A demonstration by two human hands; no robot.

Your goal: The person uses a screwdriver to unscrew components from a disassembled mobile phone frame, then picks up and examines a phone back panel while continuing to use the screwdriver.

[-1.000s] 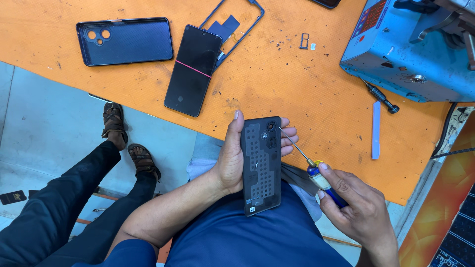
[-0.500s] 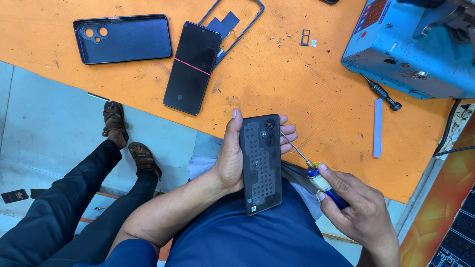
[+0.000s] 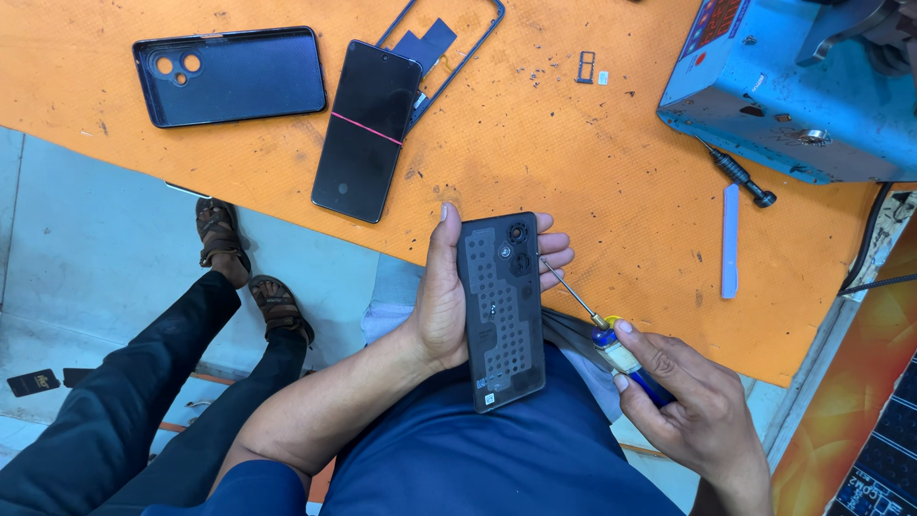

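Orange table (image 3: 592,172): blue phone cover (image 3: 234,76), black screen panel (image 3: 368,129), blue machine (image 3: 793,86), white strip (image 3: 731,239)

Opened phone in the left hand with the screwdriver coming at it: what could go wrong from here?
1. The left hand holds the opened phone in the air over the lap, not on the orange bench; a loosened screw could drop to the floor.
2. The screwdriver tip in the right hand points at the phone's edge beside the left fingertips; a slip could jab them or scratch the board.
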